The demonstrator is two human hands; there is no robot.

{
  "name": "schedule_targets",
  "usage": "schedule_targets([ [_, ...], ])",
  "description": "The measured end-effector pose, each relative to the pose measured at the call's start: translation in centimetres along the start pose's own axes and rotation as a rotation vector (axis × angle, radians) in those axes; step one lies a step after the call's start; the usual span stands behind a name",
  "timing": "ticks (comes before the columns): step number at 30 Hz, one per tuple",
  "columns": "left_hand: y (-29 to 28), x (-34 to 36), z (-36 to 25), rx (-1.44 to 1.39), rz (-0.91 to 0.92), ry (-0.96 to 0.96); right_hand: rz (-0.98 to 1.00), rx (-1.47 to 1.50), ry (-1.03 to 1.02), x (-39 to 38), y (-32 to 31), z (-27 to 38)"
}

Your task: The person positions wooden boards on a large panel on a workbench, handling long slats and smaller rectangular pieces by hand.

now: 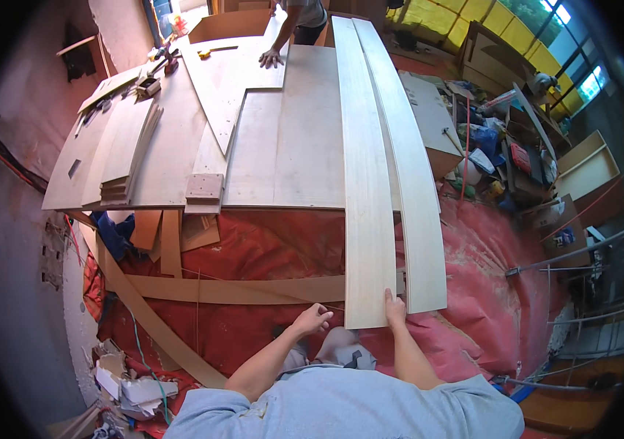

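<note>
My right hand (394,311) grips the near end of a long pale plank (367,219). A second long pale plank (421,249) lies just to its right; both rest across a large wooden panel (304,168) and overhang its near edge. My left hand (315,316) hangs to the left of the held plank's end, fingers loosely curled and apart, with nothing visible in it. Across the panel, another person's hand (271,57) rests on a pale board (213,99).
Board stacks (127,154) and tools (170,63) cover the panel's left. A red sheet (484,293) covers the floor, crossed by brown strips (147,333). Cluttered material (495,146) and metal rods (575,263) are at the right, scraps (129,384) at lower left.
</note>
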State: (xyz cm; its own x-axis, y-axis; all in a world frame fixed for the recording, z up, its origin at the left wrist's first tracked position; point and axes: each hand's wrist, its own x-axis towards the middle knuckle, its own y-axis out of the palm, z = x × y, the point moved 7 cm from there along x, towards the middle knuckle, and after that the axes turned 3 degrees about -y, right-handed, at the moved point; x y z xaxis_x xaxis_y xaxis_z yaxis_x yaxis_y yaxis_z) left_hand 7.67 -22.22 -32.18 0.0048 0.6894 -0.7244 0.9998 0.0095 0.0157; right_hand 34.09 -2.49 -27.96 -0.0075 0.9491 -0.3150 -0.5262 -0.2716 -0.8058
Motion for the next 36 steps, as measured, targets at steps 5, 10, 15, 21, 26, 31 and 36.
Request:
schedule_targets([
  [5,-10.6,-5.8,6.7,-0.203,-0.205,-0.072,0.150,0.078,0.079,1.4,3.0,-2.0],
  [10,-17.8,-10.7,13.7,-0.373,-0.551,-0.123,0.113,-0.023,0.065,4.6,3.8,-6.0],
  [15,-19.8,-16.8,17.1,-0.512,-0.848,-0.155,0.098,-0.194,0.028,3.9,2.8,-3.0],
  [21,-20.0,-16.7,17.1,-0.605,-0.827,-0.104,0.235,-0.435,0.048,2.6,-2.0,5.0],
  [26,-21.7,-12.3,15.7,-0.857,-0.771,-0.001,0.448,-0.698,-0.019,8.0,-2.3,7.0],
  [31,-24.5,-8.0,11.9,-0.702,-0.705,-0.111,0.877,-0.962,-0.061,14.1,1.0,12.3],
  [36,-28.9,-5.4,5.3,-0.510,-0.636,-0.100,0.428,-0.536,-0.337,18.4,3.4,28.5],
])
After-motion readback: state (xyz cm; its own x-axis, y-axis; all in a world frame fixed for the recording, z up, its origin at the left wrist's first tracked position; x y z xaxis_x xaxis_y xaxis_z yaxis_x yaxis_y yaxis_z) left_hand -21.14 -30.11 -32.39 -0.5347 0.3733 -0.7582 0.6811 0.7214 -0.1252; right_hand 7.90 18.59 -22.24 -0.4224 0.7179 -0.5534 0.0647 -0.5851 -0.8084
